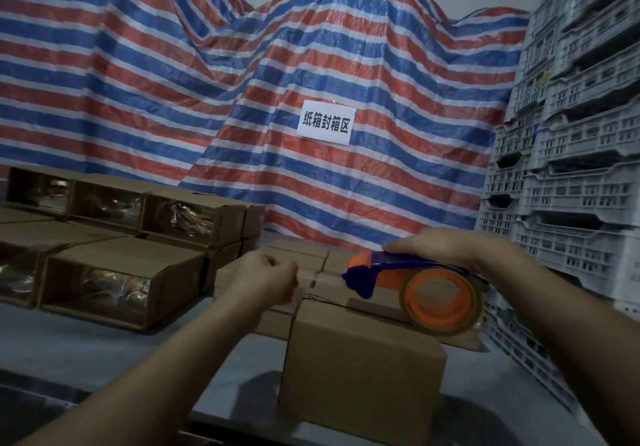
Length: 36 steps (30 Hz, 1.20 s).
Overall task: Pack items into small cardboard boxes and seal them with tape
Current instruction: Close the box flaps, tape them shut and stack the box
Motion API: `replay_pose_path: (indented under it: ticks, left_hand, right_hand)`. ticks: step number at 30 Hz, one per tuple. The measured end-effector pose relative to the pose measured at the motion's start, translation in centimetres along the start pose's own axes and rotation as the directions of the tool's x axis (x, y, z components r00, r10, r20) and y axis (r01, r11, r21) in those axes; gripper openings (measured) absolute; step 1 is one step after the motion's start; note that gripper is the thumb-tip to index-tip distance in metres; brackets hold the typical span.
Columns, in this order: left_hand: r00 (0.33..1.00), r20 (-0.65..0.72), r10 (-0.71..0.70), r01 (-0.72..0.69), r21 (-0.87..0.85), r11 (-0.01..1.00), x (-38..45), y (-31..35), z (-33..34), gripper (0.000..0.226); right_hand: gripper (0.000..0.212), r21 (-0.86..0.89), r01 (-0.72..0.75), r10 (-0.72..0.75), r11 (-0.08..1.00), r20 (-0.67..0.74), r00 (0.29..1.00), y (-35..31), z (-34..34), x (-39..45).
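Sitting at the centre of the grey table (86, 348), a plain brown cardboard box (360, 369) has its top flaps closed, the seam running from about 9 toward 3 o'clock across its lid. Above that lid the right hand (440, 246) clasps a tape dispenser (412, 286) from above, fingers curled over its blue handle, with the orange hub and the glossy clear tape roll hanging at the box's 2 o'clock corner. A strip of clear tape (318, 277) stretches from the dispenser's blue nose toward 9 o'clock, where the left hand (266, 281) pinches its free end, fingers curled tight, just over the box's far left edge. More matte cardboard boxes (298, 258) lie flat behind, at 12 o'clock. At 9 to 10 o'clock stand rows of sealed boxes (114, 272) with shiny taped ends. A crinkled red, white and blue striped tarpaulin (207, 82) drapes the background, bearing a white paper sign (327, 123). Stacked grey perforated plastic crates (571, 168) rise at 3 o'clock.
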<state>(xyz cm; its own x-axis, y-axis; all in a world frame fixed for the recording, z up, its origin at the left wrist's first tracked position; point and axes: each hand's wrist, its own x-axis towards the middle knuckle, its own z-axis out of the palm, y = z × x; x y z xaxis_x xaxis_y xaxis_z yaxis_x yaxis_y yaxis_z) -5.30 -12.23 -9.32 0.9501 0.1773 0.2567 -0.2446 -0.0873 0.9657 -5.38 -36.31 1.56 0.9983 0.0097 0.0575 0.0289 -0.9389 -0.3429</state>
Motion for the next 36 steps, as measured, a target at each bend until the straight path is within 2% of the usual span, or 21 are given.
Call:
replay_pose_path:
  ticks: [5,11,16,20,23,27,29,32,34,36]
  left_hand:
    - [0.999,0.026,0.019,-0.021,0.088,0.996,0.2,-1.6,-0.5,0.020]
    - [0.996,0.079,-0.036,0.032,0.050,0.998,0.7,-3.7,-0.7,0.018]
    - [0.994,0.090,-0.058,0.059,-0.011,0.998,0.4,-4.6,-0.6,0.022]
    - [0.979,0.131,-0.153,0.164,-0.078,0.983,-0.1,-5.5,-0.5,0.019]
    - [0.938,0.249,-0.241,0.271,-0.094,0.958,-0.9,-6.4,-0.1,0.017]
    - [0.898,0.349,-0.267,0.341,-0.171,0.924,-2.0,-6.1,0.6,0.027]
    - [0.886,0.377,-0.268,0.362,-0.204,0.909,-2.3,-5.9,0.7,0.022]
    - [0.869,0.376,-0.321,0.408,-0.179,0.895,-2.5,-5.9,0.9,0.021]
    - [0.854,0.356,-0.380,0.457,-0.163,0.875,-2.4,-6.3,1.0,0.035]
    - [0.906,0.234,-0.354,0.387,-0.116,0.915,-1.9,-6.6,1.1,0.036]
  right_hand:
    - [0.044,-0.045,-0.062,0.064,0.997,0.039,0.997,-0.8,0.3,1.0]
    - [0.048,-0.151,-0.094,0.101,0.984,0.036,0.994,-1.7,0.9,2.3]
    - [0.050,-0.168,-0.107,0.119,0.980,0.059,0.991,-2.0,1.0,2.6]
    - [0.050,-0.152,-0.119,0.131,0.981,0.074,0.989,-1.8,1.0,2.9]
    - [0.049,-0.148,-0.106,0.117,0.983,0.066,0.991,-1.7,1.2,3.1]
    - [0.045,-0.103,-0.104,0.111,0.989,0.056,0.992,-1.6,1.3,3.1]
    - [0.043,-0.112,-0.089,0.097,0.990,0.071,0.993,-1.7,1.3,3.1]
    - [0.041,-0.112,-0.083,0.091,0.990,0.070,0.993,-1.8,1.4,3.1]
    - [0.041,-0.104,-0.095,0.102,0.990,0.062,0.993,-1.8,1.5,3.2]
    - [0.041,-0.099,-0.097,0.104,0.990,0.059,0.993,-1.6,1.5,3.3]
